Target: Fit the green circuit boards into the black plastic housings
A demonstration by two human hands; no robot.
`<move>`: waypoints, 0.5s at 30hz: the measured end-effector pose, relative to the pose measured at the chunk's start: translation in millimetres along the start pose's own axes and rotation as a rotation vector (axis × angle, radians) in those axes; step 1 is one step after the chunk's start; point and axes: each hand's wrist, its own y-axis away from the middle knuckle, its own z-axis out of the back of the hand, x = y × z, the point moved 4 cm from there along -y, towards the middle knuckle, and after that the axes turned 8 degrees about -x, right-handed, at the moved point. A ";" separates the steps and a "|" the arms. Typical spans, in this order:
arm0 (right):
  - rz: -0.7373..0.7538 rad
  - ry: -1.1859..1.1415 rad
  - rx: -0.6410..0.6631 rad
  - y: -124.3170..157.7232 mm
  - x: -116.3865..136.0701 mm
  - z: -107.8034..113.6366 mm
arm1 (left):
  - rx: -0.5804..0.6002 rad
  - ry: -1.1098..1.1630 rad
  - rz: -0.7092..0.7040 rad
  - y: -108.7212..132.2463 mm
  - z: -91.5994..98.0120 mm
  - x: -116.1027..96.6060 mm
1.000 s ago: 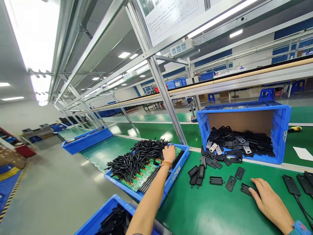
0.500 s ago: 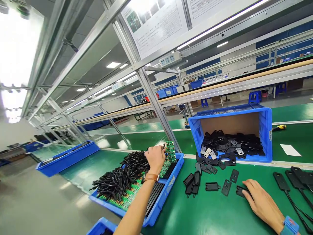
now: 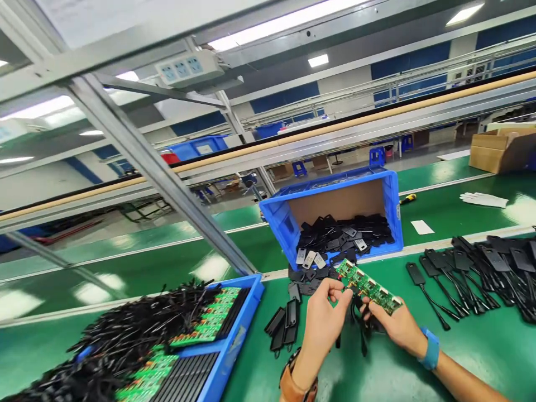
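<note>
Both hands hold a long green circuit board strip (image 3: pixel 368 286) above the green table. My left hand (image 3: pixel 324 324) pinches its left end with thumb and fingers. My right hand (image 3: pixel 396 322) grips it from below near the right end, with black cables hanging between the hands. To the left, a low blue tray (image 3: pixel 245 329) holds more green boards and a heap of black cables (image 3: pixel 125 329). Black plastic covers (image 3: pixel 285 324) lie loose on the table beside my left hand.
A tilted blue crate (image 3: pixel 391 201) lined with cardboard holds black covers behind my hands. Several black cabled parts (image 3: pixel 469 268) lie in a row at right. A cardboard box (image 3: pixel 498 148), white gloves (image 3: pixel 483 199) and a slanted metal post (image 3: pixel 167 178) stand further off.
My left hand lifted a green board strip from the tray and brought it right. My right hand left the table and took the strip's other end. The view swung right.
</note>
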 end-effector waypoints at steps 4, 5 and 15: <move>-0.219 -0.178 -0.006 -11.9 -3.5 12.4 | 0.011 0.285 0.199 -17.8 -16.1 17.7; -0.262 -0.211 0.011 -13.8 -6.3 14.2 | 0.094 0.365 0.277 -20.9 -24.3 22.9; -0.297 -0.068 -0.163 -35.1 -36.5 40.1 | 0.337 0.737 0.623 -6.1 -91.9 86.1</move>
